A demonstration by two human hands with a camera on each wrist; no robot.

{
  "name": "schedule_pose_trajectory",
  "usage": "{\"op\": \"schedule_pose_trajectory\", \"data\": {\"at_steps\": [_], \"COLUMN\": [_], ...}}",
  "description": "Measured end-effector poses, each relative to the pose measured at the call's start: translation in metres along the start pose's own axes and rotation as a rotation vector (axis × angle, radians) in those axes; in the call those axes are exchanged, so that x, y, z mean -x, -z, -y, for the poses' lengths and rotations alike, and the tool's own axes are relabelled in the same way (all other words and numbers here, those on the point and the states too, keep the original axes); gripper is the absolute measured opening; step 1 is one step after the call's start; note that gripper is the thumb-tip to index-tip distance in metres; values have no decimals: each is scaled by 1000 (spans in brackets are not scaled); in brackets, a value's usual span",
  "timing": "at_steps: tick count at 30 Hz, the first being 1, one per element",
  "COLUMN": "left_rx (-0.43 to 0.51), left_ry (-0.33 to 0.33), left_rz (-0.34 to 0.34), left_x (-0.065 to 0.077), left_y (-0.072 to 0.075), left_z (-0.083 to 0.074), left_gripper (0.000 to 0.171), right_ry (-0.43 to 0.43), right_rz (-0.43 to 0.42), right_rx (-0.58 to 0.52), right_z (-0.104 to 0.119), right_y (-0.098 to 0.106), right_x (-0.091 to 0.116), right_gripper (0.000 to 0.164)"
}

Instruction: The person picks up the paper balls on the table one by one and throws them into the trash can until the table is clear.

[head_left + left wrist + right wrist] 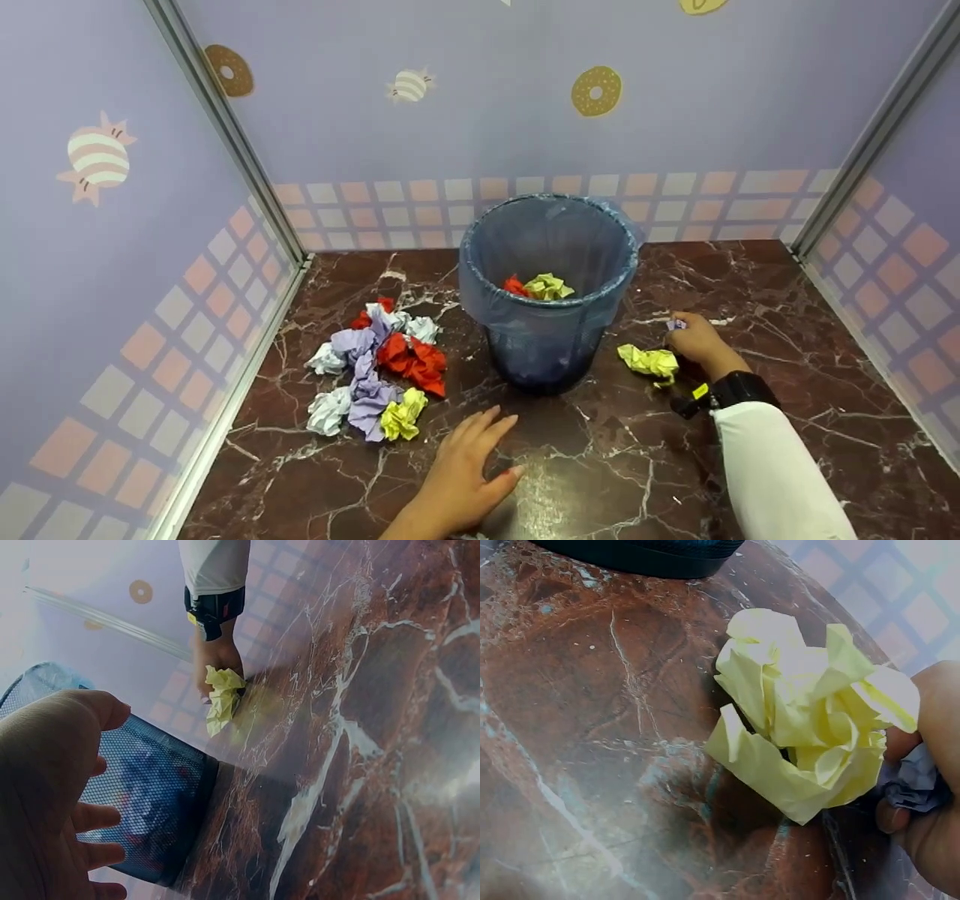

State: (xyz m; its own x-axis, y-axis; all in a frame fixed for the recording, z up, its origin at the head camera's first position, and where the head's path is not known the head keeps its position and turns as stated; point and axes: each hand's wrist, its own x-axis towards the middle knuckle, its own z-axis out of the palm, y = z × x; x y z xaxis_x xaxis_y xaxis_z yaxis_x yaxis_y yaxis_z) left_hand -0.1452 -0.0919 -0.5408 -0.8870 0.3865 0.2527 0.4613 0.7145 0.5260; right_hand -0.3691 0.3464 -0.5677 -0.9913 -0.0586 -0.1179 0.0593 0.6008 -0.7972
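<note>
My right hand (697,343) grips a small crumpled purple paper ball (677,325), which shows as a grey-purple wad (917,781) between the fingers in the right wrist view. Just left of that hand lies a crumpled yellow paper ball (649,362), large in the right wrist view. Fingers spread, my left hand (469,469) is held over the table in front of the bin, holding nothing. The dark mesh waste bin (544,356), lined with a translucent blue bag, stands upright between the hands. Inside it show a red paper ball (517,286) and a yellow-green paper ball (549,286).
Left of the bin lies a pile of crumpled paper: several purple pieces (367,390), white pieces (328,410), red paper (414,364) and a yellow ball (403,414). Patterned panels (480,135) enclose the marbled tabletop (600,480) at the back and both sides.
</note>
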Motion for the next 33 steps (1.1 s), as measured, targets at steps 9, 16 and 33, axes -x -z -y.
{"op": "schedule_pose_trajectory", "data": {"at_steps": [9,16,33], "left_rx": [-11,-11,6], "left_ry": [-3,2,52], "left_rz": [-16,-16,-113], "left_x": [0,1,8], "left_y": [3,5,21], "left_z": [1,0,-2], "left_gripper": [65,66,70], "right_ry": [40,45,166], "right_rz": [-119,-239,-383], "right_rx": [26,-154,-105], "right_z": [3,-5,8], "right_y": [-9,-16,31], "right_x": [6,18,34], "right_gripper": [12,19,14]}}
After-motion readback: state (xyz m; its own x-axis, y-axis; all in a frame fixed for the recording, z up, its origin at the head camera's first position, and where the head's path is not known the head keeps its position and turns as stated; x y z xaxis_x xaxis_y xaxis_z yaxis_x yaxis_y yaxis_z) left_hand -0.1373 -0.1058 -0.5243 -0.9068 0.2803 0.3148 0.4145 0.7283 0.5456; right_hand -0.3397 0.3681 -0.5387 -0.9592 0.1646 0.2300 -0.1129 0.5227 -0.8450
